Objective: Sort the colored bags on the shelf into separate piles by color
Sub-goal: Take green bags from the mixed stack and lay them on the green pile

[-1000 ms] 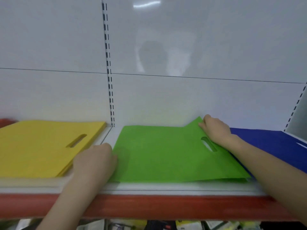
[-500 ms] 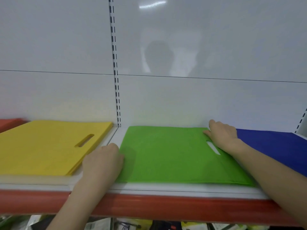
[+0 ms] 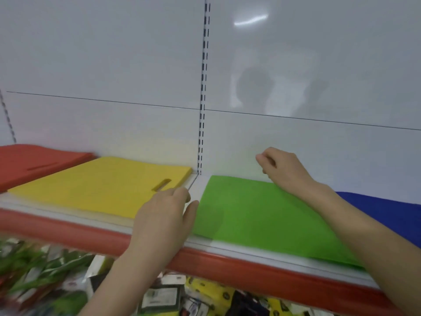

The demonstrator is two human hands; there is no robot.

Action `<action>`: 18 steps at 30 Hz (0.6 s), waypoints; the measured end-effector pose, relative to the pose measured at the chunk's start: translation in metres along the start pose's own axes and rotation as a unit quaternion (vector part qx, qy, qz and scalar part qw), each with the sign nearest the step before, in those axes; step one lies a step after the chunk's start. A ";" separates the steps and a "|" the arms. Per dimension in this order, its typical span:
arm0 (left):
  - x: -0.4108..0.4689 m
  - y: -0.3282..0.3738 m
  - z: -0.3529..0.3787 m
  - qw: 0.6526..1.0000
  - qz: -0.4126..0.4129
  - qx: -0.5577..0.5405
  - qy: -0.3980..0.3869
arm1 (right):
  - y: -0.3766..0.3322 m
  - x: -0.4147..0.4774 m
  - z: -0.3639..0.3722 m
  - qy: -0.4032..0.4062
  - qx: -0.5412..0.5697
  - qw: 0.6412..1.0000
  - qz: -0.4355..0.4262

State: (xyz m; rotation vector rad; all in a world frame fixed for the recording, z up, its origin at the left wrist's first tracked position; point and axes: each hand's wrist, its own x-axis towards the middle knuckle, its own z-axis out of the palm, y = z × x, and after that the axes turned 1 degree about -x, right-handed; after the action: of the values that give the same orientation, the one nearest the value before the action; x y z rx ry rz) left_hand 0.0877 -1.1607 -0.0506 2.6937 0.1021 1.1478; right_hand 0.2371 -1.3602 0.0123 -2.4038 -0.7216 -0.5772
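Four flat bag piles lie side by side on the shelf (image 3: pixel 200 185): red bags (image 3: pixel 34 164) far left, yellow bags (image 3: pixel 102 189) with a handle slot, green bags (image 3: pixel 262 215) in the middle, and blue bags (image 3: pixel 387 213) at the right, partly hidden by my forearm. My left hand (image 3: pixel 164 221) rests flat on the shelf between the yellow and green piles, its thumb at the green pile's left edge. My right hand (image 3: pixel 284 171) hovers above the green pile's far edge with loosely curled fingers and holds nothing.
A white back panel with a slotted upright rail (image 3: pixel 202 110) rises behind the piles. The shelf has a red front lip (image 3: pixel 227 263). Below it, packaged goods (image 3: pixel 159 297) fill a lower shelf, blurred.
My right hand has lifted off the green pile's handle slot and curled its fingers. My left hand stays at the pile's left edge. The view has swung left, showing the red pile.
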 end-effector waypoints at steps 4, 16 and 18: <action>-0.022 -0.044 -0.045 0.999 -0.043 0.025 0.013 | -0.085 0.005 0.037 -0.037 0.051 0.995 -0.076; -0.157 -0.293 -0.241 0.956 -0.206 0.206 0.017 | -0.409 -0.030 0.230 -0.126 0.208 0.940 -0.237; -0.181 -0.323 -0.271 0.940 -0.238 0.243 0.022 | -0.452 -0.043 0.262 -0.150 0.221 0.930 -0.253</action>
State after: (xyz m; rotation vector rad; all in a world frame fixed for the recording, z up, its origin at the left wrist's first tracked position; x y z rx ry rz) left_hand -0.2266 -0.8266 -0.0663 2.7822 1.1138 1.1303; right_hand -0.0063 -0.8980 -0.0334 -1.8942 -1.4576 -0.1966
